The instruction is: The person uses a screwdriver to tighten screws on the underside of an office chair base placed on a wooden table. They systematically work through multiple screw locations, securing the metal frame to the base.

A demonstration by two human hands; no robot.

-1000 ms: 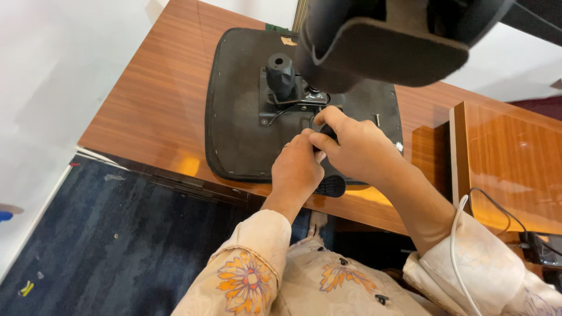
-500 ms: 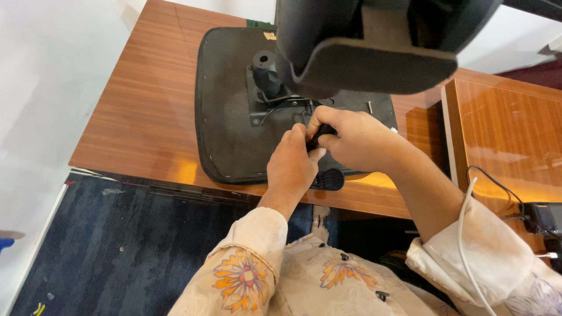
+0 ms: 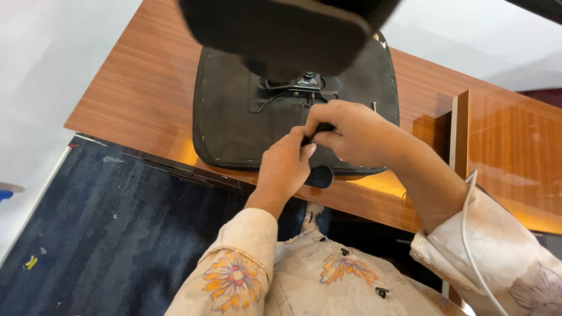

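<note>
I see both hands meeting over the underside of a black chair seat, which lies upside down on the wooden worktop, its near edge overhanging. My left hand is curled shut around a black lever whose paddle end pokes out below the fingers. My right hand is closed too, fingers pinching the same lever just beside the metal bracket at the seat's middle. A blurred black chair part looms above; dark blue carpet lies below.
</note>
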